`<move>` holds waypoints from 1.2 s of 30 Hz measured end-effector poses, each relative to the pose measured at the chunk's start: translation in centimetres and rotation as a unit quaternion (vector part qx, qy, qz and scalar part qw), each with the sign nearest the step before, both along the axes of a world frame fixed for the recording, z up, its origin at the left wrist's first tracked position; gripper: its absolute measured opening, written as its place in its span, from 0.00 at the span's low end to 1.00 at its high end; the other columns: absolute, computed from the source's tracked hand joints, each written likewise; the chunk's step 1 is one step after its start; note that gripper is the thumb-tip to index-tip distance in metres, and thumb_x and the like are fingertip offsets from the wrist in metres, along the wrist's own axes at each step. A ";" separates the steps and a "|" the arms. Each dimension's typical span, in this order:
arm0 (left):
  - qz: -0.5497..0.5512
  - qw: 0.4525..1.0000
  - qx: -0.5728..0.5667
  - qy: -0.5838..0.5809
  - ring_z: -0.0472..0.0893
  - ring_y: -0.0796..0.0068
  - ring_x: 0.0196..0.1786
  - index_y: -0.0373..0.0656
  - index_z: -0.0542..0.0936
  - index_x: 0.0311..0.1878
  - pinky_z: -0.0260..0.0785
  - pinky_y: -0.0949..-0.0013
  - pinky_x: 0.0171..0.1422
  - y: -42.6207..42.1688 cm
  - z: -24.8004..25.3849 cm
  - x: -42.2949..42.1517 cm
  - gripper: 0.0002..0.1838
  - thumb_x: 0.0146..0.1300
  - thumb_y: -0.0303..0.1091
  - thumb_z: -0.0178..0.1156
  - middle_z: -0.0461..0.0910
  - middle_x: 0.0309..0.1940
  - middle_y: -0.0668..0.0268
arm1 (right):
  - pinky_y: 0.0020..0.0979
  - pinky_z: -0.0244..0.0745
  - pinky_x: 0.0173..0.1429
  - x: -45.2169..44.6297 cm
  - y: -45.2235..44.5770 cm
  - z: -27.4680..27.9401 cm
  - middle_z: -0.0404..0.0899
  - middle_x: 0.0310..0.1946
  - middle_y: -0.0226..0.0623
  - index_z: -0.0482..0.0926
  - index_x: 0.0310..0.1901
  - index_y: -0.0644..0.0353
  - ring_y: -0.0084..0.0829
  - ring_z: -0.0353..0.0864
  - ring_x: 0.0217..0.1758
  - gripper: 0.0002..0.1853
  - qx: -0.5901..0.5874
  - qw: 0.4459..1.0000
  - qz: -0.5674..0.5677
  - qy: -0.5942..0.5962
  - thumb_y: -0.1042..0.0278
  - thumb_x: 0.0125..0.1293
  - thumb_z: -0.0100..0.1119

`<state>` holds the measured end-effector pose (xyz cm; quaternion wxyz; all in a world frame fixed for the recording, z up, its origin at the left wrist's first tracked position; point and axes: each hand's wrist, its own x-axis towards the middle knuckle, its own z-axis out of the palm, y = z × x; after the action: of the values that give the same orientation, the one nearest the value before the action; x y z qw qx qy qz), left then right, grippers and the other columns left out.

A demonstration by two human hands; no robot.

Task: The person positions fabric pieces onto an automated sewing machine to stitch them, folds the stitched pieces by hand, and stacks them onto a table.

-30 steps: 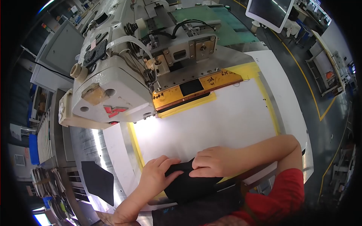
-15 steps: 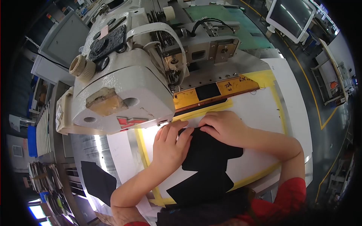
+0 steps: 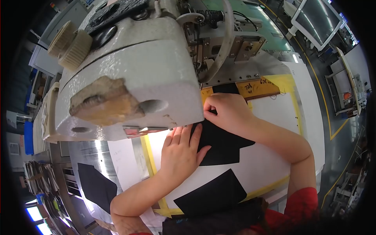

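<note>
Black fabric piece (image 3: 220, 145) handled by sewing machine head (image 3: 129, 84)

Fabric placed just right of the head, partly hidden; left hand (image 3: 181, 156) laid flat, fingers extended, at the head's lower edge; right hand (image 3: 232, 114) curled over fabric right of the head, grip cannot be told

Worn on the head, facing forward and steeply down at the worktop (image 3: 87, 152). Catches the left hand (image 3: 180, 152) and right hand (image 3: 230, 112) near the middle, from behind and above. Sits close to the machine (image 3: 156, 66), large at upper left and hiding part of the worktop; reaches past to the monitor (image 3: 318, 21) and floor (image 3: 337, 156), smaller at right. Curves strongly, wide-angled, with dark corners.
</note>
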<state>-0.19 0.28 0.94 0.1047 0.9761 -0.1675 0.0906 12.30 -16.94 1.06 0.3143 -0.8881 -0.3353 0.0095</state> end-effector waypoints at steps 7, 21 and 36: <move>0.003 1.000 -0.012 0.004 0.70 0.52 0.71 0.41 0.75 0.65 0.63 0.53 0.70 -0.1 -0.3 0.1 0.34 0.60 0.50 0.68 0.68 0.70 0.52 | 0.39 0.76 0.35 0.2 0.1 0.1 0.81 0.25 0.36 0.78 0.26 0.57 0.41 0.83 0.30 0.12 -0.019 1.000 -0.001 -0.015 0.60 0.59 0.69; 0.010 1.000 -0.013 -0.003 0.68 0.53 0.72 0.43 0.75 0.66 0.59 0.53 0.72 -0.2 -0.8 0.2 0.33 0.60 0.49 0.68 0.68 0.71 0.54 | 0.40 0.73 0.32 0.4 -0.2 -0.1 0.79 0.24 0.36 0.76 0.26 0.57 0.41 0.81 0.28 0.15 -0.005 0.999 0.009 -0.036 0.58 0.59 0.70; 0.016 1.000 0.013 -0.010 0.71 0.56 0.69 0.46 0.77 0.64 0.63 0.55 0.65 -0.5 0.2 0.6 0.33 0.57 0.49 0.69 0.71 0.69 0.60 | 0.41 0.74 0.36 1.2 -6.1 0.6 0.80 0.25 0.36 0.78 0.29 0.56 0.41 0.82 0.31 0.14 -0.080 0.996 -0.041 -0.024 0.56 0.62 0.68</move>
<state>0.39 -0.18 1.11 0.0892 0.9790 -0.1538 0.1000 13.54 -23.07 1.62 0.2342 -0.9235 -0.3039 0.0024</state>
